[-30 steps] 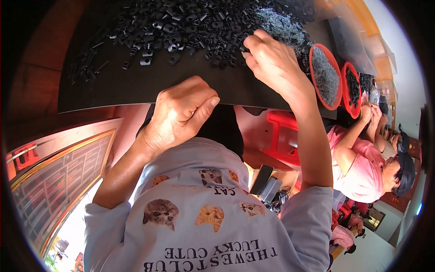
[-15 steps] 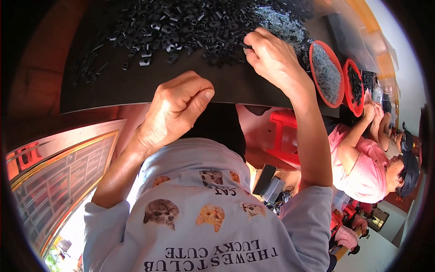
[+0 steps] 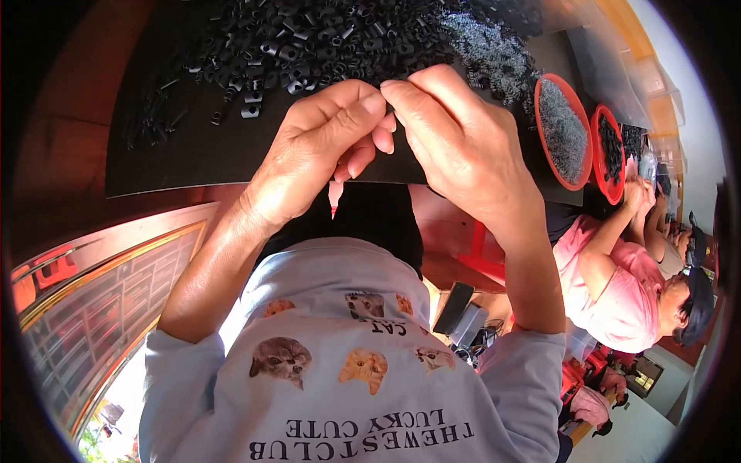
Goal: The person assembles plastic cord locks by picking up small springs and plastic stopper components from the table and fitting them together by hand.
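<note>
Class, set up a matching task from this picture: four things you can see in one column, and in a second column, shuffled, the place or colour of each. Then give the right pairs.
Things:
1. black plastic parts
2. nearer red bowl
3. farther red bowl
4. left hand

Descriptions:
A. holds black pieces
B. fingertips meet the right hand
C. heaped on the black mat
D. holds grey pieces

Pairs: 1-C, 2-D, 3-A, 4-B
</note>
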The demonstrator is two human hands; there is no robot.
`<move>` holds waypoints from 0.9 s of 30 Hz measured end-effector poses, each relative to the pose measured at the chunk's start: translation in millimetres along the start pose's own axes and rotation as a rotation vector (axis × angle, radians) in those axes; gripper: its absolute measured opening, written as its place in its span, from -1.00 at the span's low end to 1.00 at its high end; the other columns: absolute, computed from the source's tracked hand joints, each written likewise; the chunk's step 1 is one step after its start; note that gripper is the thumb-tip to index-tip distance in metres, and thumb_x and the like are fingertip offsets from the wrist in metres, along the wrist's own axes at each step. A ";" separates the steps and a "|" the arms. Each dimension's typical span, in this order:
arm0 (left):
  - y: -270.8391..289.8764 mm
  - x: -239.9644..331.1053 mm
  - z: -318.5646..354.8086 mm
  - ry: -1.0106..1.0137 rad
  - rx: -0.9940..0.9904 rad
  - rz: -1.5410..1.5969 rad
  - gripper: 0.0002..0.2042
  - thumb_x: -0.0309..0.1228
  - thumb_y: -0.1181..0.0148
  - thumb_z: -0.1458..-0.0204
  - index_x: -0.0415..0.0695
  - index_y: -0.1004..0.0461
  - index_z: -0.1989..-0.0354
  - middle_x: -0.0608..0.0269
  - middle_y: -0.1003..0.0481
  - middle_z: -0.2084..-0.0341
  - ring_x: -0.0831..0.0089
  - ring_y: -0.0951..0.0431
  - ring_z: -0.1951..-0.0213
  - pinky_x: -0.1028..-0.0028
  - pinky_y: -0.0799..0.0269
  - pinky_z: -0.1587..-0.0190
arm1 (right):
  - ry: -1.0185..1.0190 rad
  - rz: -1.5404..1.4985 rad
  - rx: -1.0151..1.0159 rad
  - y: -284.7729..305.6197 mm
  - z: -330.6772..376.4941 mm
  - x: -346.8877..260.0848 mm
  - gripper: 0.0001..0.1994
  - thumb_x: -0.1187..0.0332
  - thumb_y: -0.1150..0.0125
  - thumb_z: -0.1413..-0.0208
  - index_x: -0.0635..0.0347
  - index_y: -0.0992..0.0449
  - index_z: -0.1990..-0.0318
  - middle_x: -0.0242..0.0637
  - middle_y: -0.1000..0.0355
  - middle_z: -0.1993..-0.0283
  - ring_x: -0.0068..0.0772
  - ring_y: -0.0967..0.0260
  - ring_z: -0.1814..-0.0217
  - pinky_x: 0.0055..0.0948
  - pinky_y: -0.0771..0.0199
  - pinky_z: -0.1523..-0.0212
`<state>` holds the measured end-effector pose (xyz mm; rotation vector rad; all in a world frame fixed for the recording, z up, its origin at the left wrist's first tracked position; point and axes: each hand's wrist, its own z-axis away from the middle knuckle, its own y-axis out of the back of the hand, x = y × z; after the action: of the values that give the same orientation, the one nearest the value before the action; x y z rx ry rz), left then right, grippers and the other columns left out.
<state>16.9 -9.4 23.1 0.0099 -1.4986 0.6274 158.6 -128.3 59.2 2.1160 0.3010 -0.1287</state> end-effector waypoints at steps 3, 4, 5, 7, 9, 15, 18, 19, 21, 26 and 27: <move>2.0 -6.9 0.6 -0.047 0.014 0.034 -0.78 -0.28 0.04 -0.32 -0.17 -0.45 0.22 0.37 -0.50 0.44 0.73 -0.32 0.56 0.70 -0.21 0.55 | -0.120 -0.174 0.012 1.5 6.2 -1.5 -0.68 0.71 -0.19 0.02 0.34 -0.51 0.06 -0.21 -0.42 0.24 -0.39 -0.46 0.37 -0.51 -0.47 0.42; 3.2 -10.1 0.7 -0.093 0.025 0.048 -0.78 -0.29 0.03 -0.32 -0.17 -0.45 0.21 0.37 -0.50 0.42 0.73 -0.32 0.56 0.71 -0.22 0.55 | -0.185 -0.274 0.058 0.4 8.3 -0.3 -0.68 0.71 -0.18 0.00 0.36 -0.50 0.05 -0.19 -0.43 0.23 -0.41 -0.46 0.34 -0.55 -0.46 0.38; 3.9 -11.3 1.8 -0.102 0.022 0.041 -0.80 -0.30 0.03 -0.32 -0.18 -0.44 0.19 0.37 -0.51 0.40 0.73 -0.33 0.55 0.72 -0.23 0.53 | -0.209 -0.385 0.099 -0.2 11.5 1.0 -0.69 0.72 -0.18 -0.02 0.38 -0.50 0.04 -0.16 -0.43 0.22 -0.42 -0.46 0.31 -0.59 -0.44 0.34; 1.3 -13.9 1.8 -0.119 0.031 0.050 -0.80 -0.31 0.02 -0.32 -0.18 -0.44 0.19 0.37 -0.51 0.39 0.73 -0.33 0.55 0.72 -0.24 0.54 | -0.160 -0.353 0.108 -8.1 16.2 4.1 -0.66 0.67 -0.20 0.00 0.32 -0.48 0.02 -0.19 -0.43 0.22 -0.32 -0.49 0.32 -0.47 -0.50 0.37; 0.4 -18.1 -0.5 -0.155 0.037 0.077 -0.81 -0.33 0.01 -0.31 -0.19 -0.44 0.17 0.38 -0.51 0.39 0.74 -0.33 0.55 0.72 -0.25 0.57 | -0.152 -0.300 0.109 -14.1 19.7 -2.7 -0.61 0.64 -0.23 0.05 0.27 -0.47 -0.01 -0.21 -0.43 0.21 -0.23 -0.51 0.33 -0.37 -0.57 0.39; 5.1 -22.0 3.5 -0.192 0.026 -0.082 -0.82 -0.34 -0.02 -0.30 -0.19 -0.44 0.18 0.40 -0.49 0.40 0.75 -0.32 0.56 0.72 -0.25 0.59 | -0.390 -0.266 0.085 20.4 30.8 38.3 -0.84 0.60 -0.20 -0.07 0.28 -0.52 0.18 -0.18 -0.42 0.34 -0.25 -0.42 0.40 -0.41 -0.44 0.36; 2.6 -23.7 2.6 -0.198 0.020 -0.123 -0.83 -0.34 -0.04 -0.29 -0.20 -0.45 0.19 0.41 -0.48 0.42 0.76 -0.32 0.55 0.72 -0.26 0.56 | -0.490 -0.087 -0.038 38.1 48.4 76.4 -0.93 0.55 -0.14 -0.12 0.27 -0.50 0.26 -0.20 -0.41 0.39 -0.23 -0.40 0.42 -0.39 -0.39 0.37; 2.1 -24.5 2.4 -0.191 0.026 -0.151 -0.83 -0.35 -0.04 -0.29 -0.20 -0.45 0.20 0.42 -0.48 0.42 0.76 -0.31 0.55 0.71 -0.26 0.55 | -0.498 -0.054 -0.123 42.3 51.2 81.8 -0.93 0.51 -0.13 -0.13 0.25 -0.50 0.25 -0.20 -0.43 0.33 -0.17 -0.44 0.36 -0.34 -0.42 0.33; 3.6 -26.6 3.6 -0.183 0.036 -0.177 -0.83 -0.35 -0.05 -0.29 -0.21 -0.45 0.21 0.42 -0.48 0.43 0.77 -0.31 0.55 0.70 -0.26 0.54 | -0.439 0.011 -0.185 40.0 49.0 80.8 -0.92 0.49 -0.13 -0.13 0.23 -0.50 0.23 -0.21 -0.43 0.29 -0.14 -0.45 0.33 -0.30 -0.44 0.31; 7.1 -29.3 4.7 -0.143 0.039 -0.173 -0.85 -0.38 -0.05 -0.28 -0.21 -0.46 0.22 0.43 -0.47 0.45 0.77 -0.30 0.55 0.70 -0.26 0.52 | -0.224 0.284 -0.394 25.5 33.1 73.2 -0.96 0.49 -0.13 -0.08 0.22 -0.43 0.32 -0.21 -0.38 0.28 -0.09 -0.47 0.33 -0.19 -0.47 0.36; 6.8 -29.2 4.7 -0.143 0.038 -0.174 -0.85 -0.38 -0.05 -0.28 -0.21 -0.46 0.22 0.43 -0.47 0.45 0.77 -0.30 0.55 0.70 -0.26 0.52 | -0.176 0.328 -0.420 20.5 30.0 75.1 -0.96 0.52 -0.12 -0.03 0.23 -0.38 0.38 -0.22 -0.36 0.31 -0.10 -0.48 0.34 -0.18 -0.47 0.40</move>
<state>11.5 -16.5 -5.9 0.2166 -1.6029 0.5232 237.2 -151.9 44.1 1.6955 -0.1191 -0.0510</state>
